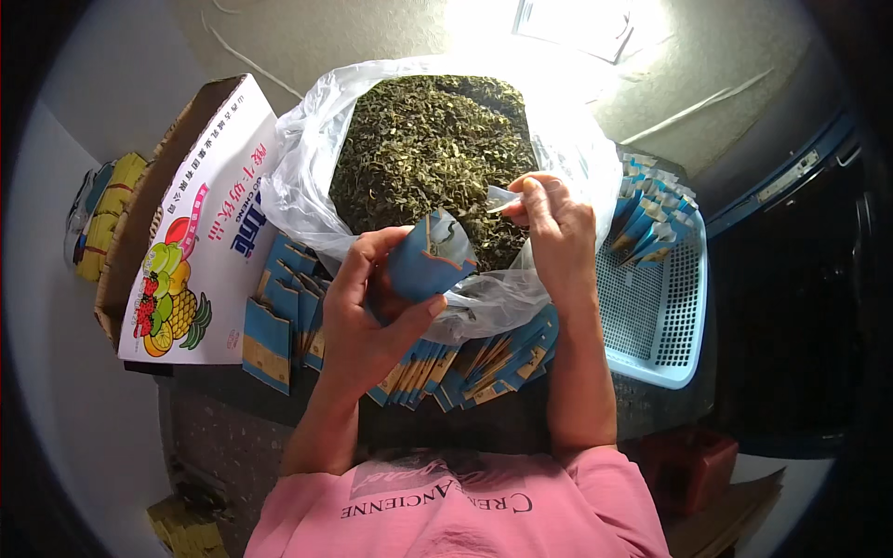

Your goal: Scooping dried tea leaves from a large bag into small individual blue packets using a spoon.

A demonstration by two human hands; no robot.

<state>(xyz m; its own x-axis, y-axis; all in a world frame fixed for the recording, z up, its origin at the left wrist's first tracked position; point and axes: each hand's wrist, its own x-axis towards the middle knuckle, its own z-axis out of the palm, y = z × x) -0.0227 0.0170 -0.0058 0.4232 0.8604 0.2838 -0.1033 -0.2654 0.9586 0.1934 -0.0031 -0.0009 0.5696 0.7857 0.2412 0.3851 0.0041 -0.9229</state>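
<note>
My left hand (370, 307) grips a small blue paper pouch (429, 261) whose mouth is spread wide, showing its pale inside. A dark leaf shred is visible within. Between the thumb and fingers of my right hand (558, 230) is a small whitish slip (501, 198), perhaps plastic; its exact kind I cannot tell. Both hands are over the near side of a large clear plastic bag (300, 188), rolled open around a heap of dried green leaves (432, 146). Blue and tan pouches (495, 363) lie fanned out along the bag's near edge, with more pouches (268, 345) on the left.
A printed cardboard carton (209, 237) stands at the left. On the right, a light-blue plastic basket (652, 335) holds several upright pouches (652, 209) with pale tops. Yellow bundles (111, 216) sit beyond the carton, and a red container (687, 467) is at lower right.
</note>
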